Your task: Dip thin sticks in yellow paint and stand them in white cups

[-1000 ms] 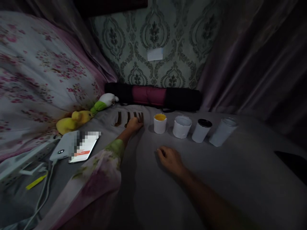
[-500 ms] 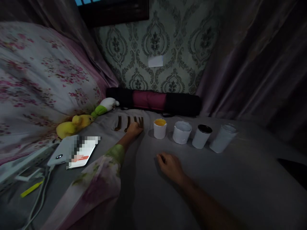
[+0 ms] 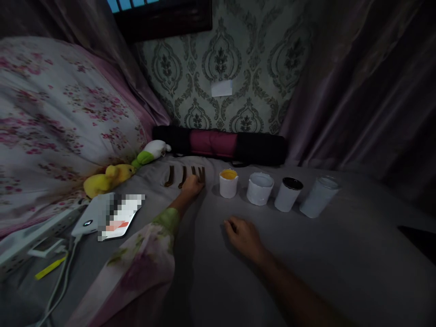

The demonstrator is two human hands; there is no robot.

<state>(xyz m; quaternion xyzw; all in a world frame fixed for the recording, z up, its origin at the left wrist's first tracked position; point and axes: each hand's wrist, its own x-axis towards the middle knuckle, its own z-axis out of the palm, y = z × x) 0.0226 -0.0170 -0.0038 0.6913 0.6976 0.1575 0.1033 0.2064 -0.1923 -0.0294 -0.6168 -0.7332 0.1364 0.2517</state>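
Observation:
My left hand reaches out to a row of dark brown curved strips, fingers closed around the lower end of a brown strip at the row's right. Its fingertips are partly hidden. Two more brown strips, one further left and one beside the hand, lie apart on the grey sheet. My right hand rests in a loose, empty fist on the sheet. Beyond it stand a white tub with a yellow inside, a wider white tub, a white cylinder with a black top and a tall pale jar.
A black and maroon rolled bag lies along the wall. To the left are a yellow plush toy, a green and white plush, a phone, a power bank, a power strip and a yellow marker.
The whole view has shifted slightly right and down. Both hands stay in nearly the same place, with the left still at the brown strips.

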